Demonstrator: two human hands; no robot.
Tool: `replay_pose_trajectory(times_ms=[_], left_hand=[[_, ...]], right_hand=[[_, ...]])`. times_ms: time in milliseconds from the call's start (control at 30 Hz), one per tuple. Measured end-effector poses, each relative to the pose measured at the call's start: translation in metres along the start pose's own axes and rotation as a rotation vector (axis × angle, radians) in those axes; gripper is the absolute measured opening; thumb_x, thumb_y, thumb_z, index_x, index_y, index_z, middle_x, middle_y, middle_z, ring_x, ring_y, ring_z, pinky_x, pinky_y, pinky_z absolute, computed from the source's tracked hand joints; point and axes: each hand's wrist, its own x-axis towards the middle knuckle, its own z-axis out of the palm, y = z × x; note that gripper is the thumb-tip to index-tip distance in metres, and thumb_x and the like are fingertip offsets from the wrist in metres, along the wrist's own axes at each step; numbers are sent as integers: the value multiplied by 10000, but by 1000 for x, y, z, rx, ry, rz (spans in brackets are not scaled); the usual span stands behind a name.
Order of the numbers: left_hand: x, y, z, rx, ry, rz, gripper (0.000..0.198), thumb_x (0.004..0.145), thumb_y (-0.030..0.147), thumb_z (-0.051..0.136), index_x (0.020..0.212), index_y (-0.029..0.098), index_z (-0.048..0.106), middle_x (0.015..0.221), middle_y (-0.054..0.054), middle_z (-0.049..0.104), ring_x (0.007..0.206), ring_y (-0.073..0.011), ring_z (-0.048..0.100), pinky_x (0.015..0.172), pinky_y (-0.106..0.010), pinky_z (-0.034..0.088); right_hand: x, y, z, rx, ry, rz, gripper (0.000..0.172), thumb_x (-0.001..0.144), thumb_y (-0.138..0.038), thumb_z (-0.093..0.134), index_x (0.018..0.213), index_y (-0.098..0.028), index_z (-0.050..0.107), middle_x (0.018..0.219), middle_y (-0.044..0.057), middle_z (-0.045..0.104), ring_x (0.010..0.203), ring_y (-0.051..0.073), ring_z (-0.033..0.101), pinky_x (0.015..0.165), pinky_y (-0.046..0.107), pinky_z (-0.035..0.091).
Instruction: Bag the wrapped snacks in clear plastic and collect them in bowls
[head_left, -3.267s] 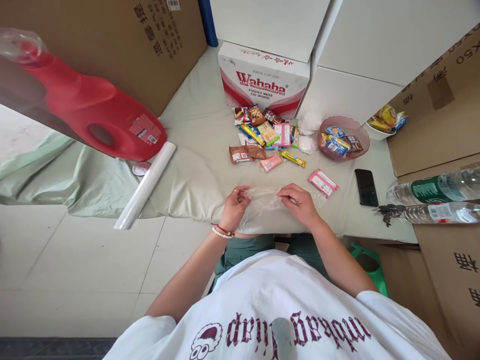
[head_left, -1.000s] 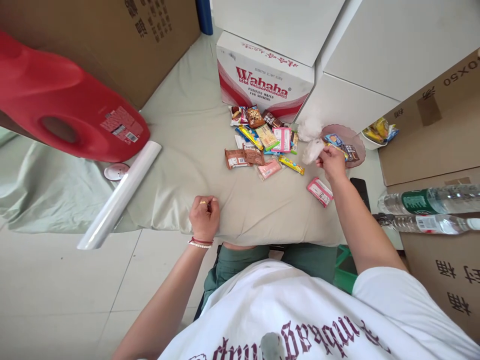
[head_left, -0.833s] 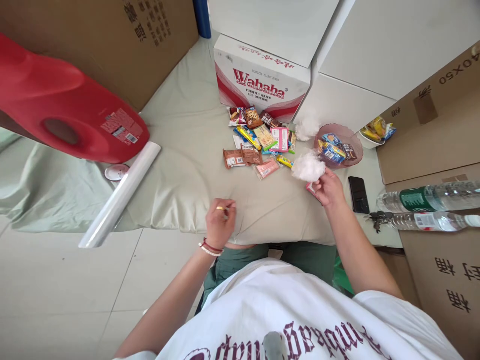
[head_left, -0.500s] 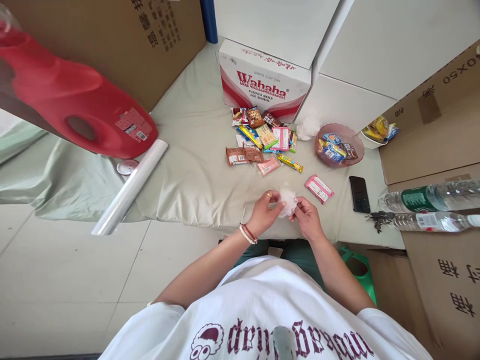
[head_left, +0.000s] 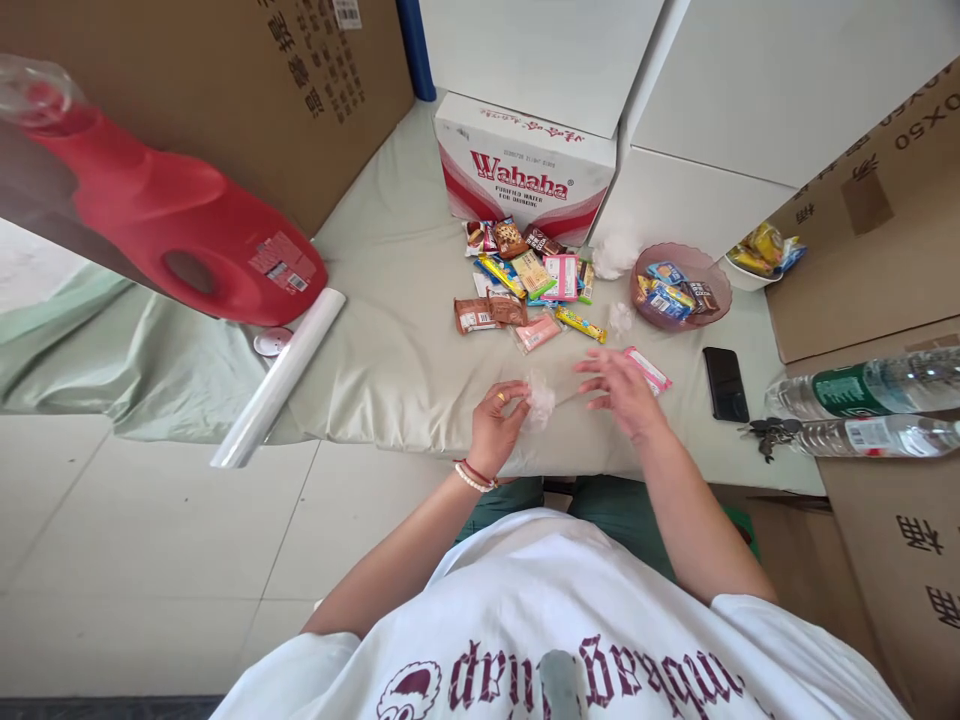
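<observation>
K: Right hand [head_left: 622, 392] has let go of the crumpled plastic wrap [head_left: 538, 403] since half a second ago; now open, fingers spread, over the pink snack packet [head_left: 651, 370].
M: Left hand [head_left: 496, 428] pinches the wrap just above the counter [head_left: 390, 350]; probably the opening-out stage; next calls for a two-handed spread.

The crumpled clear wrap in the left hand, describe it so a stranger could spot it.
Start at the red-and-white Wahaha box and come down past the snack pile to the near edge of the table. There the left hand pinches a small crumpled wad of clear wrap. Unlike the two white wads by the pink bowl, it is held.
</observation>
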Motion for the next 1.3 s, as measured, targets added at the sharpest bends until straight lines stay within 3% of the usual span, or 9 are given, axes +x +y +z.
replay_pose_trajectory(times_ms=[67,133,367,533,633,833,1000,1167,1300], left_hand=[[-2,3,-1,132,16,139,104,857,329,748,916,248,778,1123,-79,704,1111,-241,654,1060,-415,488],[-1,2,-5,178,47,168,88,854,322,750,898,253,783,1088,-67,686,1074,-227,653,1035,-396,500],[6,-20,-30,-84,152,-127,307,802,487,789,953,220,778,924,-27,730,825,-174,662,809,-327,540],[0,-11,-21,-50,-3,132,157,858,389,770,923,251,805,1088,-66,778,1156,-253,680,1113,-445,477],[0,-8,-18,-18,-12,192,91,849,339,777,886,264,813,1143,-72,755,1253,-263,624,1177,-455,423],[5,-11,-40,-371,168,-171,274,682,362,871,900,234,763,1063,-39,688,1014,-198,648,917,-335,543],[3,1,-35,-656,19,-452,575,785,691,704,1170,264,691,1120,-61,693,959,-227,675,837,-450,614],[9,3,-20,-487,63,-448,452,656,502,919,910,212,681,903,-6,668,833,-154,641,764,-309,590],[20,3,-31,-488,70,-418,398,620,404,932,834,200,665,785,25,659,721,-116,616,718,-267,554]], right_hand=[[-6,9,25,-53,-169,40,569,716,-598,868,1124,-246,685,996,43,733,768,152,665,517,225,556],[-9,18,37,-80,-208,38,506,651,-549,916,966,-214,706,803,-2,678,690,129,601,525,220,523],[-11,21,4,4,-25,59,462,628,-557,924,818,-201,699,675,-45,574,594,84,487,537,215,419],[-18,29,30,51,-143,207,550,641,-644,891,955,-224,727,933,24,715,801,148,628,652,258,535],[-14,36,46,41,-226,178,525,587,-582,929,867,-199,705,771,-17,665,683,117,571,621,247,493],[-5,34,27,32,-13,36,433,622,-514,895,822,-208,663,685,-47,600,596,96,471,542,235,382],[-13,34,22,-1,-11,-5,409,655,-529,878,826,-211,686,683,-39,603,602,103,473,554,241,382],[-30,37,16,22,-101,65,429,723,-599,846,814,-209,693,731,-7,640,632,115,522,585,252,427],[-42,44,-22,37,-91,130,428,720,-585,859,850,-207,706,771,0,654,643,112,539,608,254,453]])
